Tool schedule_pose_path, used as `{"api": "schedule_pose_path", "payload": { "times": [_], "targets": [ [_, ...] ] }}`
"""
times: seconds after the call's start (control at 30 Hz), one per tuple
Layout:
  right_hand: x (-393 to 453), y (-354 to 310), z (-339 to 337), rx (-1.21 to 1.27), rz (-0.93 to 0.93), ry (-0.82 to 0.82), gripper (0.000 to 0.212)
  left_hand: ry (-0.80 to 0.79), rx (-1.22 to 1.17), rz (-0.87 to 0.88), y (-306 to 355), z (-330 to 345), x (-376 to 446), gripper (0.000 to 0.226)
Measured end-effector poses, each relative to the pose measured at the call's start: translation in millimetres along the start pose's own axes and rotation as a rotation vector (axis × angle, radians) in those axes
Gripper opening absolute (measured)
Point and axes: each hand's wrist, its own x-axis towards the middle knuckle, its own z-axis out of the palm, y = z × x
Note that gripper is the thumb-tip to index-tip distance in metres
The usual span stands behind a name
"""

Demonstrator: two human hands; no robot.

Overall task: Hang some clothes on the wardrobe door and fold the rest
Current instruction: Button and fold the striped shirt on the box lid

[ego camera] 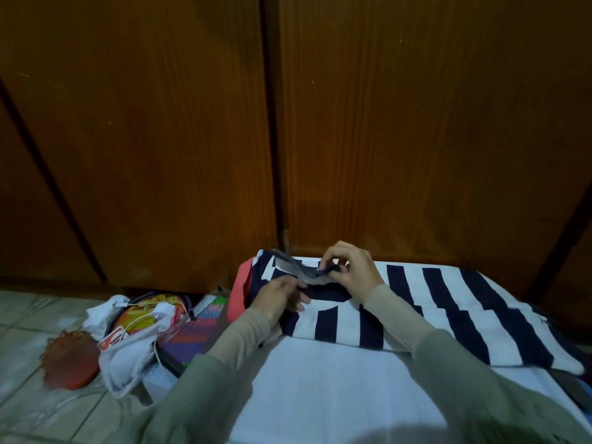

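Left: on the tiled floor lies a round reddish-brown object, beside a heap of white cloth, white cables and colourful patterned items (their kind cannot be told). Behind everything stand the dark wooden wardrobe doors, closed, with a vertical seam between two panels.

Centre: a white surface carries a navy-and-white striped garment, lying flat and partly folded, with a red cloth edge showing at its left end. The left hand rests on the garment's left part, fingers extended and touching a small dark grey piece of fabric. That piece is raised just above the striped garment.

Right of centre: the right hand pinches the other end of the grey fabric between thumb and curled fingers. Both forearms wear beige sleeves under looser grey-green ones.
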Motion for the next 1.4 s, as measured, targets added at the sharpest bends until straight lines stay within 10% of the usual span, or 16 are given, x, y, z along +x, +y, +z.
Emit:
{"api": "schedule_pose_path", "payload": {
  "times": [0.1,0.2,0.43,0.77,1.0,1.4],
  "targets": [
    [-15,3,-1,-0.108,-0.084,-0.118,0.029,0.025,-0.184,-0.162,16,-6,1,0.065],
    [-32,16,1,-0.232,-0.097,-0.185,0.032,0.147,-0.22,-0.273,24,-11,1,0.046],
    [-52,24,1,-0.498,-0.139,-0.05,0.02,0.373,0.492,-0.12,17,-4,-6,0.025],
    [-55,22,3,-0.403,-0.064,0.044,0.025,0.475,1.087,0.13,19,2,-22,0.072],
    [-48,12,17,-0.631,0.146,-0.367,0.051,-0.011,1.271,0.24,-3,32,-16,0.051],
    [-71,38,-13,-0.721,0.288,-0.434,0.059,-0.022,1.407,0.099,-11,34,-10,0.054]
  ]
}}
